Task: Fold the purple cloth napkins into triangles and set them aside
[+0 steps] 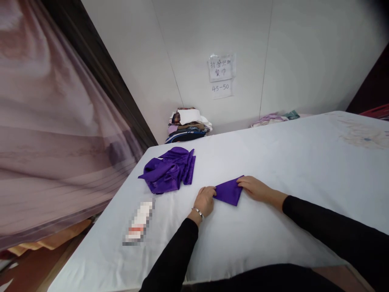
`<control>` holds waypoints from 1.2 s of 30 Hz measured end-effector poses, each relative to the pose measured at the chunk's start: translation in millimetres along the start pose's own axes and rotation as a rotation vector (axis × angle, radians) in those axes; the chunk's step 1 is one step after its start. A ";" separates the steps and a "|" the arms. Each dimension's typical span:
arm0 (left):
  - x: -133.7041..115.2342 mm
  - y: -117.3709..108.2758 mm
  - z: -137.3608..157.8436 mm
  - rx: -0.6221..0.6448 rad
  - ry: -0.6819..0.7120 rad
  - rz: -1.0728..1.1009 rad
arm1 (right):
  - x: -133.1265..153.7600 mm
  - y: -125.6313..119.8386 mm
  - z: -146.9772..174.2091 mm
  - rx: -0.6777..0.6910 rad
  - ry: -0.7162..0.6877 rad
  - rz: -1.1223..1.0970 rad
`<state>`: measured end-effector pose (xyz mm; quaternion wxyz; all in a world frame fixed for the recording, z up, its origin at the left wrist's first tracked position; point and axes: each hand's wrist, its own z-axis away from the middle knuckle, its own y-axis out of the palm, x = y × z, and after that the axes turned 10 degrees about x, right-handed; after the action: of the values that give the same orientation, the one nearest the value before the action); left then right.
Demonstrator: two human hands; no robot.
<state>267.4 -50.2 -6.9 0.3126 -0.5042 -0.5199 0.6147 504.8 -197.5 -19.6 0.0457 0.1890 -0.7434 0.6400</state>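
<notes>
A purple cloth napkin (228, 192), folded into a small, roughly triangular shape, lies on the white sheet in front of me. My left hand (205, 199), with a silver bracelet at the wrist, is closed on its narrow left end. At the upper right corner, the fingers of my right hand (253, 188) pinch the cloth's edge. Further left is a loose, crumpled heap of purple napkins (165, 170), apart from both hands. Parts of the fingertips are hidden by the hands themselves.
The white-covered bed (291, 162) stretches under everything. A blurred, pixelated flat object (139, 222) lies left of my left arm. Behind the far edge sit a stack of folded clothes (189, 125) and more cloth (270, 119). A pink curtain (60, 121) hangs at left; paper signs (221, 75) are on the wall.
</notes>
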 end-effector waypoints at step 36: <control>-31.5 22.7 -20.6 0.142 -0.194 -0.159 | 15.5 22.3 -7.6 0.086 0.410 0.007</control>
<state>299.4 -78.2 -18.3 0.3435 -0.3760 -0.5411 0.6692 481.6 -191.2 -34.3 0.1857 0.0541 -0.6912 0.6963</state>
